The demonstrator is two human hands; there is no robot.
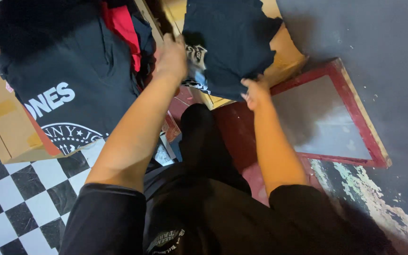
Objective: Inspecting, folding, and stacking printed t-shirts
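Both hands are clamped on one dark shirt [230, 45] up top: the left hand [172, 57] is bunching the printed edge, a bit blurry, and the right hand [256, 92] is pinching the lower hem, with the shirt draped over one tan box [286, 56]. Off to the left there's a second box [5, 125] with one black printed tee [67, 85] hanging over it and one red garment [123, 26] behind. One red-framed screen [336, 113] lies right beside the right hand, on a dark surface, checkered floor [20, 193] at the lower left.

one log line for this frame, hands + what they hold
left hand: grips dark shirt | right hand: grips shirt's lower edge | shirt over cardboard box | red-framed screen to the right
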